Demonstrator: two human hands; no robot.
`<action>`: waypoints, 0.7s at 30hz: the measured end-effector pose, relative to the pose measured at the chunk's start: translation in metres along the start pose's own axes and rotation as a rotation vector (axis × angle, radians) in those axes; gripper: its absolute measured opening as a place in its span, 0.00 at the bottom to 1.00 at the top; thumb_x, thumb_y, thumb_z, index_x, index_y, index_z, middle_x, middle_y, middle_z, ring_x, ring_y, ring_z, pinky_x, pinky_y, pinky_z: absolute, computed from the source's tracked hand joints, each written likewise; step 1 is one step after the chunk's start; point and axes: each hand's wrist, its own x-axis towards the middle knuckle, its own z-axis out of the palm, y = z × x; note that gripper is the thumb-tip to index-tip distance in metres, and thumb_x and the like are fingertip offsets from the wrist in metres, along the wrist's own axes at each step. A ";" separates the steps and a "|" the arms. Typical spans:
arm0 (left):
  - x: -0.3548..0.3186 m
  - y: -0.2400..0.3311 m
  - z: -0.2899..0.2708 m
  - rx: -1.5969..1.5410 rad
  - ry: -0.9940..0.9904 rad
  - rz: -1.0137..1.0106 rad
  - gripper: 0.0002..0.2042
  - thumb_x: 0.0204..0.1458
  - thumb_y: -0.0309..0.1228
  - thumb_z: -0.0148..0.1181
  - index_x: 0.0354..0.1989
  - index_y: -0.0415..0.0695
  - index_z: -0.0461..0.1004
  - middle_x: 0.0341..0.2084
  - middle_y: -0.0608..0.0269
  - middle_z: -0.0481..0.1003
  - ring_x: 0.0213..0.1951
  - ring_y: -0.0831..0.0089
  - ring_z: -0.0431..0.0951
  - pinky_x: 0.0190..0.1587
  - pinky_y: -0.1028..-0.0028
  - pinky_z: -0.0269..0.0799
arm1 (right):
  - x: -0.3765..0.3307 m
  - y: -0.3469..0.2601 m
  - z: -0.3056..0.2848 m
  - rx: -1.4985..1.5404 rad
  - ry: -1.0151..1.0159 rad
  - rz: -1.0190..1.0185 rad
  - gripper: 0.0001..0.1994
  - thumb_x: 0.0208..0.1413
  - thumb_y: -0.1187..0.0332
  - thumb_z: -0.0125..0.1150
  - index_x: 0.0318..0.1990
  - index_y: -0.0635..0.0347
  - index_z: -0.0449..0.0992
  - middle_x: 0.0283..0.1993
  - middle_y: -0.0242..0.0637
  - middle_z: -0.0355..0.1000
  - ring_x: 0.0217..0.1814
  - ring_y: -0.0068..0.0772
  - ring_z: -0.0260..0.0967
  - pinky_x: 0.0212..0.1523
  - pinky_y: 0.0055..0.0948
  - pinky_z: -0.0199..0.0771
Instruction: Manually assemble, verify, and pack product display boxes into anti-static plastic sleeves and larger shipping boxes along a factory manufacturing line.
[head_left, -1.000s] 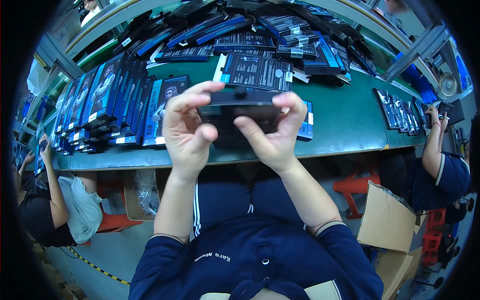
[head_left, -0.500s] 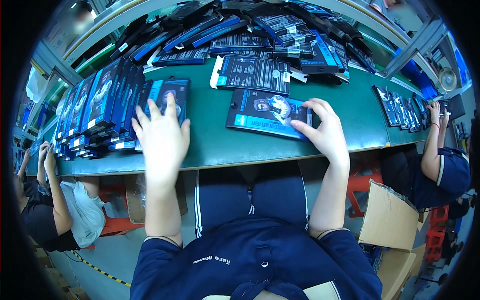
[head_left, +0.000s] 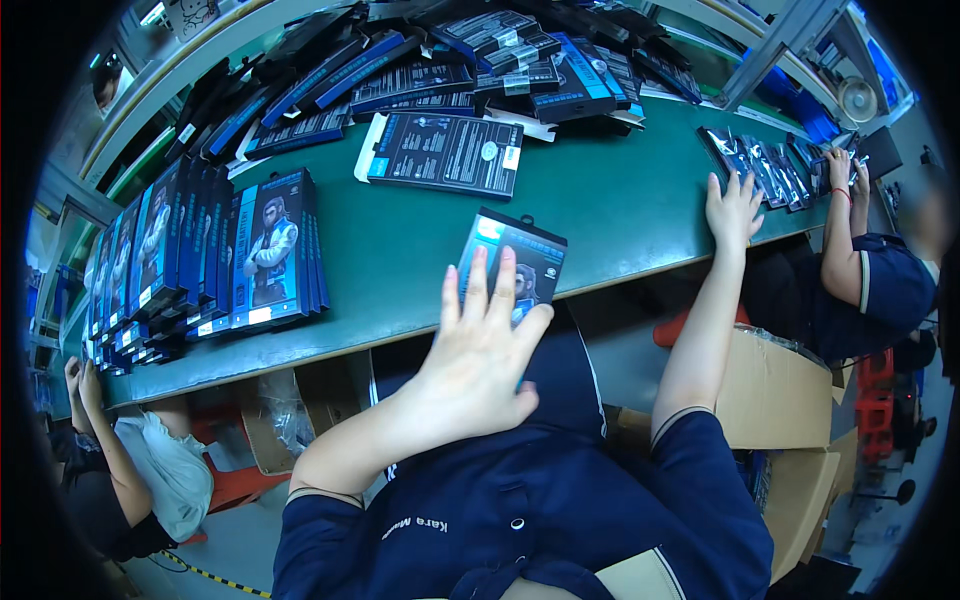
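My left hand [head_left: 475, 350] lies with fingers spread on a flat black-and-blue box [head_left: 538, 262] with a hang tab, which sits at an angle at the table's near edge. The hand hides the lower part of this box. My right hand [head_left: 733, 212] is stretched out to the right with its fingers apart, holding nothing. Just beyond its fingertips lies a row of shiny plastic-wrapped dark items [head_left: 755, 165]. To the left, a leaning row of similar boxes [head_left: 270, 245] shows printed figures on the fronts.
A heap of black-and-blue boxes [head_left: 420, 85] covers the far side of the green table [head_left: 620, 200]. One box [head_left: 440, 155] lies back side up before it. At the right are a co-worker's hands [head_left: 843, 170]; another person's hands [head_left: 83, 380] show at the left. A cardboard carton [head_left: 775, 390] stands below.
My left hand has moved from the left row onto the middle box, now turned and nearer the edge. My right hand has let go of that box and reached right. The view has shifted.
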 end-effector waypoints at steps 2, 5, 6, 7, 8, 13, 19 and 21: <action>0.005 0.000 0.017 0.018 0.082 -0.020 0.32 0.38 0.35 0.67 0.56 0.41 0.66 0.66 0.20 0.44 0.68 0.23 0.38 0.66 0.33 0.36 | 0.000 0.002 -0.008 0.076 -0.054 0.014 0.26 0.60 0.45 0.54 0.55 0.55 0.75 0.65 0.45 0.65 0.70 0.51 0.57 0.64 0.61 0.54; 0.001 0.001 0.000 -0.014 0.046 0.013 0.29 0.41 0.28 0.60 0.56 0.37 0.65 0.64 0.23 0.51 0.67 0.25 0.47 0.64 0.33 0.44 | -0.015 0.008 -0.017 0.254 0.081 -0.030 0.19 0.58 0.50 0.59 0.38 0.59 0.78 0.42 0.44 0.77 0.50 0.49 0.71 0.51 0.50 0.66; -0.003 -0.001 -0.014 -0.088 -0.029 0.040 0.27 0.41 0.25 0.58 0.55 0.36 0.65 0.63 0.24 0.54 0.66 0.27 0.51 0.65 0.36 0.47 | -0.028 0.014 -0.001 0.317 0.412 -0.087 0.17 0.54 0.54 0.65 0.26 0.59 0.74 0.23 0.37 0.72 0.34 0.47 0.71 0.40 0.45 0.66; -0.008 -0.006 -0.028 -0.162 0.112 0.082 0.24 0.41 0.20 0.54 0.52 0.34 0.66 0.56 0.29 0.65 0.60 0.34 0.65 0.62 0.47 0.61 | -0.040 0.023 0.003 0.379 0.388 0.071 0.18 0.49 0.53 0.69 0.29 0.60 0.75 0.29 0.40 0.73 0.38 0.47 0.70 0.42 0.45 0.66; -0.008 -0.011 -0.046 -0.146 0.231 0.108 0.20 0.42 0.18 0.53 0.48 0.36 0.66 0.44 0.36 0.73 0.47 0.42 0.75 0.50 0.55 0.72 | -0.050 0.036 0.003 0.432 0.364 0.234 0.20 0.45 0.52 0.73 0.32 0.60 0.75 0.34 0.42 0.73 0.43 0.48 0.70 0.45 0.44 0.67; -0.014 -0.070 -0.076 -0.058 0.168 -0.206 0.16 0.51 0.22 0.57 0.49 0.41 0.66 0.40 0.39 0.74 0.44 0.45 0.76 0.45 0.56 0.72 | -0.059 0.047 -0.023 0.767 0.109 0.519 0.52 0.36 0.56 0.81 0.68 0.62 0.56 0.63 0.56 0.60 0.64 0.51 0.62 0.54 0.46 0.73; 0.018 -0.068 -0.011 0.250 0.215 -0.176 0.32 0.42 0.49 0.70 0.56 0.48 0.69 0.56 0.33 0.66 0.59 0.40 0.66 0.61 0.51 0.62 | -0.099 -0.028 -0.114 0.798 0.037 0.304 0.46 0.42 0.70 0.76 0.70 0.62 0.56 0.58 0.53 0.67 0.48 0.36 0.75 0.33 0.25 0.80; 0.027 -0.056 -0.014 0.121 0.219 -0.195 0.38 0.34 0.50 0.74 0.56 0.50 0.69 0.48 0.41 0.69 0.53 0.47 0.70 0.56 0.55 0.65 | -0.119 -0.058 -0.125 1.152 0.140 0.106 0.42 0.46 0.77 0.71 0.70 0.61 0.57 0.61 0.53 0.65 0.49 0.32 0.74 0.38 0.21 0.78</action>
